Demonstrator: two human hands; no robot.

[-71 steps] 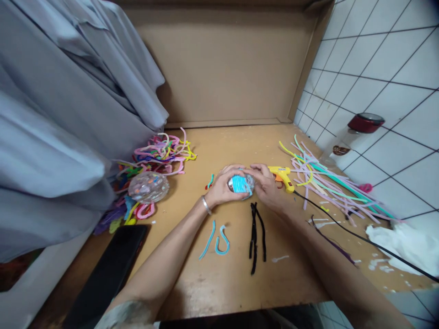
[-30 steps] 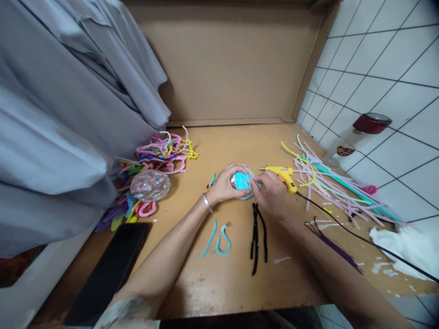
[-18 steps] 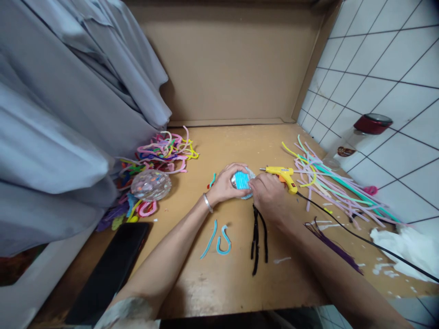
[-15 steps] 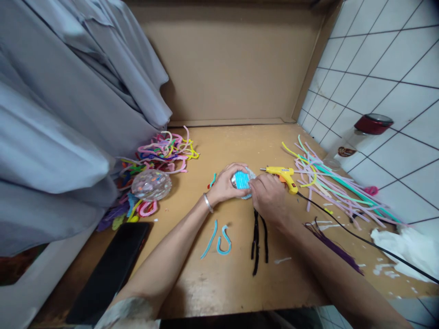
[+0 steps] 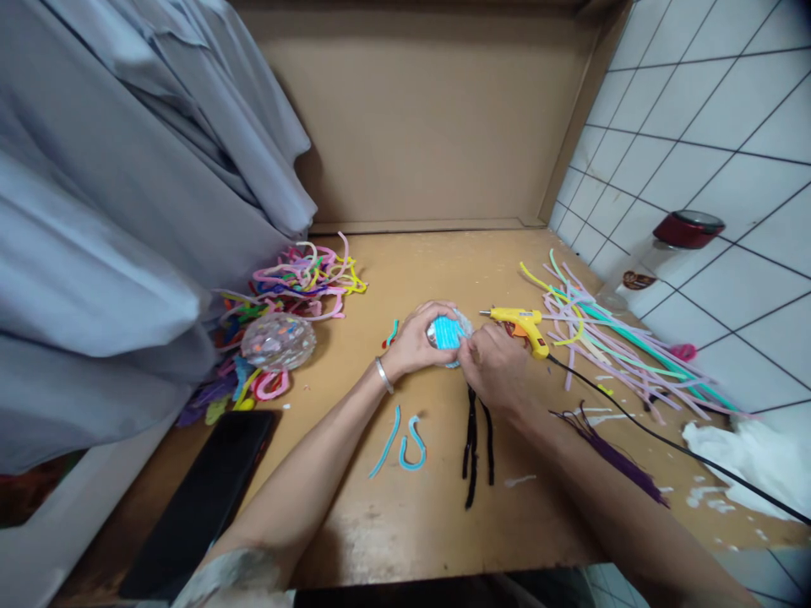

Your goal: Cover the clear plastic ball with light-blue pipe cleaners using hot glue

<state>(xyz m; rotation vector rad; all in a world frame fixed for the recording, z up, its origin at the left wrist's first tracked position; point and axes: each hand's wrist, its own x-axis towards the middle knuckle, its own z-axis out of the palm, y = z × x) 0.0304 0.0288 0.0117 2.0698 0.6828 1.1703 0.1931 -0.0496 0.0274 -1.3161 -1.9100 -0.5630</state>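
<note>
Near the center of the frame, the left hand (image 5: 419,342) grips a small, clear rounded ornament (image 5: 447,332) partly faced with rows of bright blue pipe cleaner; palm and fingers cover its left side, so its full shape is hard to make out. The right hand (image 5: 494,363) meets the ornament's right edge with thumb and fingers bunched together; whether a loose end is pinched between them cannot be told, since the knuckles block the view.

Just beyond the right hand, a yellow hot glue gun (image 5: 523,321) lies on the table (image 5: 418,523), its trigger area partly hidden by that hand and its cord leaving the frame at lower right. Black pipe cleaners (image 5: 471,447) lie at lower center, their top ends tucked from sight behind the right hand. Left of them are a straight blue piece (image 5: 385,443) and a hooked blue piece (image 5: 413,452).

At left, a clear faceted ball (image 5: 279,341) overlaps a tangled pipe-cleaner heap (image 5: 297,283), which the gray curtain (image 5: 127,211) partly covers. A black smartphone (image 5: 203,507) lies at lower left. At right, a red-lidded jar (image 5: 690,228) stands behind pastel pipe cleaners (image 5: 608,329); its transparent body blurs into the tiles. The crumpled white tissue (image 5: 753,460) reaches the right edge.
</note>
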